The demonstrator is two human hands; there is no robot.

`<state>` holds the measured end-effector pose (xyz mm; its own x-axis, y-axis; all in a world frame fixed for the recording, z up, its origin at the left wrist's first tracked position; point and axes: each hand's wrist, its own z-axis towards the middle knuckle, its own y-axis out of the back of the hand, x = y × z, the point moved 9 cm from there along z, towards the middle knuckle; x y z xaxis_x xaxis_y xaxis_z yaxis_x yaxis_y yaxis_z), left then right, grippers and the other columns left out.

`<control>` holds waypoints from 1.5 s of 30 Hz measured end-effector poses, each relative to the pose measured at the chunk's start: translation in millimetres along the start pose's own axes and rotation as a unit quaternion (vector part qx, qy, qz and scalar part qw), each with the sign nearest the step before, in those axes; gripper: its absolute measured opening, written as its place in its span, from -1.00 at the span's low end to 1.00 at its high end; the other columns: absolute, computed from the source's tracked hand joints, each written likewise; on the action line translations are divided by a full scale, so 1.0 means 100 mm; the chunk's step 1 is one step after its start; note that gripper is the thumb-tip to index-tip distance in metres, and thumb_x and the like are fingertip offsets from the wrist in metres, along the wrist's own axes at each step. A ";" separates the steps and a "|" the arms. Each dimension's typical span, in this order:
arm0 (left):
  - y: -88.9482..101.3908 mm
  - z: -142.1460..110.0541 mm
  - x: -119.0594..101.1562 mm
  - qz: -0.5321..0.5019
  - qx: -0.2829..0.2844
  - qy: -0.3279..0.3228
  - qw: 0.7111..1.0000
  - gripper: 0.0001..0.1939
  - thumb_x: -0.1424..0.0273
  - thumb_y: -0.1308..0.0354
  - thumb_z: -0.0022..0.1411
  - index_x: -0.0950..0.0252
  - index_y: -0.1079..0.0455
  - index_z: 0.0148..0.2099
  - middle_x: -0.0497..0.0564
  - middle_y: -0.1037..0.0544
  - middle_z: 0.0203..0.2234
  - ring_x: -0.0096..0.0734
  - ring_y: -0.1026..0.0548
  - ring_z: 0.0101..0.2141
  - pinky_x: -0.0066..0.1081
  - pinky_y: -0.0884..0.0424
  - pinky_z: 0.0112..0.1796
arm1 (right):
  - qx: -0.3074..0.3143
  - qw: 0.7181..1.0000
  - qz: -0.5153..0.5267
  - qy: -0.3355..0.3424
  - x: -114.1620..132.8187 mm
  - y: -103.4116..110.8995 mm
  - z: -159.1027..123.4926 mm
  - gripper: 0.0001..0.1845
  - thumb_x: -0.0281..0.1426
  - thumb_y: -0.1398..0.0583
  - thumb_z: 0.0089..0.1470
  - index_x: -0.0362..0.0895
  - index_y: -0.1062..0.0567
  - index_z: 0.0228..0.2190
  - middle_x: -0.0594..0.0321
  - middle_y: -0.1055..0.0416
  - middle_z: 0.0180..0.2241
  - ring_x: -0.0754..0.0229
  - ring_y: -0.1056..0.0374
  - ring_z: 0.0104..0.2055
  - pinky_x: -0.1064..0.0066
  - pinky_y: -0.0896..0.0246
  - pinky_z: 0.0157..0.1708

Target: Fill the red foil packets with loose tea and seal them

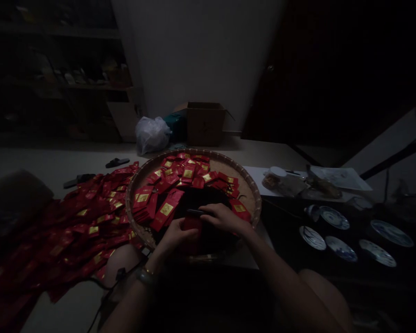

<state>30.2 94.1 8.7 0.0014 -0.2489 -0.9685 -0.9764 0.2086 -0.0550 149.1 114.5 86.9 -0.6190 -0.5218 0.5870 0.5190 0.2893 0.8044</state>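
In front of me a wide round woven bamboo tray (251, 178) holds many red packets (188, 173) with gold labels, over a dark patch in its middle. My left hand (175, 237), with a bangle at the wrist, is closed on a single red packet (192, 225) near the tray's front. Across that packet's top edge lies a slim dark bar-shaped object (194, 212), gripped by the fingers of my right hand (223, 217). Its exact kind cannot be made out in the dim light. The fingers partly cover the packet.
A large heap of red packets (86, 226) spreads over the floor at left, near a slipper (117, 162). Behind the tray stand a plastic bag (152, 134) and a cardboard box (206, 124). At right, a dark surface carries several blue-and-white dishes (334, 217) and a lidded jar (274, 178).
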 end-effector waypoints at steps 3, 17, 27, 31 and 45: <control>0.00 0.01 0.00 -0.001 -0.005 -0.009 1.000 -0.63 0.36 -0.40 -0.27 0.38 -0.52 -0.32 0.00 -0.60 -0.50 -0.32 -0.52 -0.46 -0.42 -0.43 -0.40 | -0.004 1.000 -0.013 -0.004 0.00 -0.01 0.01 -0.64 -0.32 -0.14 0.12 -0.10 -0.47 -0.04 0.12 -0.50 -0.09 0.06 -0.42 -0.08 0.31 -0.28 -0.11; 0.04 0.02 -0.07 -0.006 -0.027 -0.028 0.999 -0.52 0.39 -0.41 -0.27 0.35 -0.46 -0.20 0.05 -0.61 -0.33 -0.26 -0.54 -0.32 -0.41 -0.44 -0.30 | -0.032 0.995 0.079 -0.053 -0.37 0.02 -0.11 -0.65 -0.28 -0.08 0.17 -0.09 -0.46 -0.05 0.18 -0.48 -0.07 0.10 -0.39 -0.05 0.32 -0.27 -0.08; 0.12 0.04 -0.10 -0.035 -0.080 -0.040 0.995 -0.55 0.12 -0.29 -0.11 0.36 -0.46 -0.24 0.10 -0.60 -0.33 -0.21 -0.54 -0.31 -0.35 -0.43 -0.29 | -0.065 0.987 0.018 -0.143 -0.84 -0.10 -0.26 -0.60 -0.27 -0.19 0.05 -0.16 -0.47 -0.07 0.02 -0.46 -0.07 0.01 -0.35 -0.03 0.21 -0.21 -0.03; 0.13 0.08 -0.12 -0.026 -0.076 -0.060 0.995 -0.58 0.17 -0.30 -0.13 0.36 -0.45 -0.25 0.04 -0.59 -0.39 -0.28 -0.53 -0.35 -0.38 -0.42 -0.31 | -0.151 0.968 0.184 -0.080 -0.38 -0.22 0.03 -0.74 -0.30 -0.21 0.02 -0.13 -0.55 -0.23 0.17 -0.54 -0.24 0.14 -0.43 -0.21 0.35 -0.29 -0.19; 0.30 0.05 -0.24 0.064 -0.147 -0.147 0.976 -0.57 0.05 -0.13 0.03 0.35 -0.40 -0.56 -0.11 -0.40 -0.68 -0.48 -0.36 -0.58 -0.52 -0.25 -0.54 | -0.100 0.964 0.235 -0.073 -0.20 -0.38 0.16 -0.66 -0.24 -0.14 0.01 -0.21 -0.53 -0.61 0.36 -0.34 -0.67 0.33 -0.20 -0.57 0.53 0.00 -0.55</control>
<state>1.8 110.8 28.7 -0.1046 0.0520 -0.9932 -0.9924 -0.0711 0.1008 132.6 126.5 46.2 -0.3561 -0.2484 0.9008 0.8563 0.2992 0.4210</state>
